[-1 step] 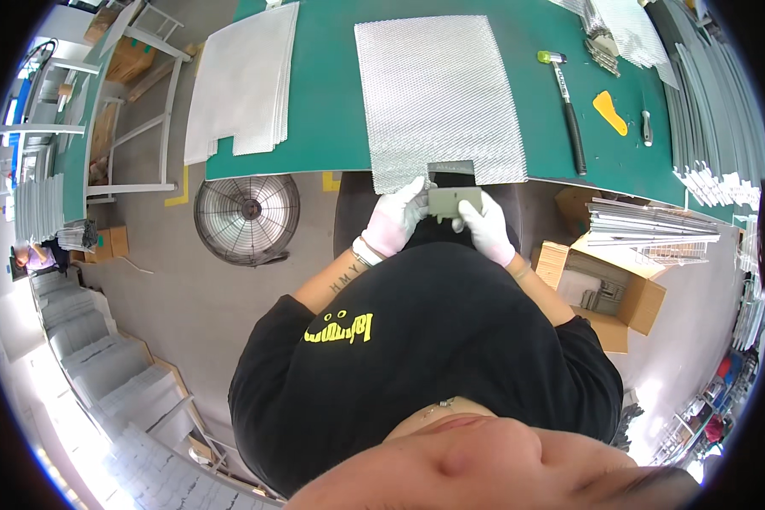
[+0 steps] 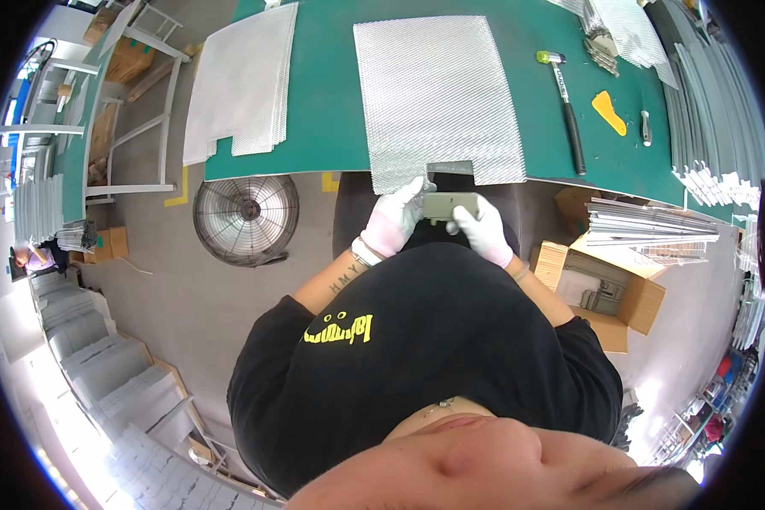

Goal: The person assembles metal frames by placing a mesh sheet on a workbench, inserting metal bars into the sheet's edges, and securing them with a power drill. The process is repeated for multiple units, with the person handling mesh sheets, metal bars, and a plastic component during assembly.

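A silvery mesh sheet [image 2: 438, 93] lies on the green table, its notched near end hanging slightly over the front edge. My left hand [image 2: 394, 219], in a white glove, pinches the corner tab beside the notch. In my right hand [image 2: 484, 229], also gloved, is a small grey-green rectangular piece [image 2: 440, 206], held with thumb and fingers just below the notch. The left end of this piece meets the fingertips of my left hand; whether they grip it too is hidden.
Left on the table lies a stack of notched mesh sheets [image 2: 242, 81]. To the right are a hammer [image 2: 566, 106], a yellow scraper [image 2: 609, 113], a screwdriver [image 2: 646, 129] and grey strips [image 2: 714, 102]. A floor fan [image 2: 246, 219] and an open cardboard box [image 2: 642, 302] flank me.
My right hand has shifted slightly left and up along the grey-green piece, which now shows a narrower face. My left hand has stayed at the mesh corner.
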`<state>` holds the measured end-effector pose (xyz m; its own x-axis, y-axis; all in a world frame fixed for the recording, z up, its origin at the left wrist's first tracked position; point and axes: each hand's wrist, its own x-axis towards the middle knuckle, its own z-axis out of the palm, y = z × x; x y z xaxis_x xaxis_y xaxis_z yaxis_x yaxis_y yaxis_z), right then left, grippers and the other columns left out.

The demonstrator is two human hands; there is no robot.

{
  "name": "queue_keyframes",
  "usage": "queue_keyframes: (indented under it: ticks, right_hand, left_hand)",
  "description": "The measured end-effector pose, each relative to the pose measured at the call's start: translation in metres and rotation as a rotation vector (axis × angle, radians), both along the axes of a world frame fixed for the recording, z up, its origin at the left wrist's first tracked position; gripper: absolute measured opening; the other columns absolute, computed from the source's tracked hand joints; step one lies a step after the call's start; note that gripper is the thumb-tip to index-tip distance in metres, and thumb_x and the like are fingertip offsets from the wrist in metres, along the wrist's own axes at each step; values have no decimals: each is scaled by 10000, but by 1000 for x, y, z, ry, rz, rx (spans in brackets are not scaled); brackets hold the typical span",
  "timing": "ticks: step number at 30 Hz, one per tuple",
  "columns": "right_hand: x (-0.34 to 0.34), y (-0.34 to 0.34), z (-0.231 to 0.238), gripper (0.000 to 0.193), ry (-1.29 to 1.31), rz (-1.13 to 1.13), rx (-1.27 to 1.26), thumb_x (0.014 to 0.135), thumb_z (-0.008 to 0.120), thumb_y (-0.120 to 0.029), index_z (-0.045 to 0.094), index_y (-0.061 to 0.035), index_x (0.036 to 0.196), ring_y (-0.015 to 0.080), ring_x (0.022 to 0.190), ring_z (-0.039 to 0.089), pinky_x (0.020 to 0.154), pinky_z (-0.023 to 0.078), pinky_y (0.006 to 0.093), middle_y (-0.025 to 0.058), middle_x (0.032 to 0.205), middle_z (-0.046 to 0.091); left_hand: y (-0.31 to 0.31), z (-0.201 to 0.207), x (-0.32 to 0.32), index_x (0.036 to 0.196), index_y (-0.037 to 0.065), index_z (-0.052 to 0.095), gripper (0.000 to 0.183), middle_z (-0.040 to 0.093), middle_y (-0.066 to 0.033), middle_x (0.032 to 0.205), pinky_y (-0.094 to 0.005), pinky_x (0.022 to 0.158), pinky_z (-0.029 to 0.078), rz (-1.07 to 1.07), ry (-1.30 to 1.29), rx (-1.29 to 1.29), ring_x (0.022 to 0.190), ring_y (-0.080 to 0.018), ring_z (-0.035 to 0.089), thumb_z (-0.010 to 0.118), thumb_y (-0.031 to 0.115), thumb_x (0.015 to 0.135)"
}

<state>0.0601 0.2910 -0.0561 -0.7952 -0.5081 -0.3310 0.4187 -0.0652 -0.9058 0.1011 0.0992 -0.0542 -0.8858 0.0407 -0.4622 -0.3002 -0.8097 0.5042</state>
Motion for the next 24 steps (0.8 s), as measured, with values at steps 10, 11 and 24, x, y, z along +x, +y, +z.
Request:
queue_keyframes:
  ticks: [10,11,24]
  right_hand:
    - [3,0,-14,248,16,-109,11,985,615,-196,552,16,1098,98,635,600,590,510,244,74,827,650]
    - [1,2,-17,284,-25,-61,-12,992,606,-222,545,20,1128,99,635,594,586,505,249,70,824,646]
    - [-20,-6,-1,261,17,55,31,991,591,-243,607,13,1038,89,614,560,586,471,245,41,766,625]
  left_hand:
    - [2,-1,0,1103,27,639,284,671,-72,1064,-335,859,474,24,-14,30,990,-183,619,559,282,1007]
    - [2,0,0,1106,28,640,285,671,-70,1067,-338,866,472,9,15,32,991,-181,618,557,283,1008]
    - [2,3,6,1140,9,655,319,678,-55,1072,-289,809,457,-8,-66,-204,910,-118,588,611,286,989]
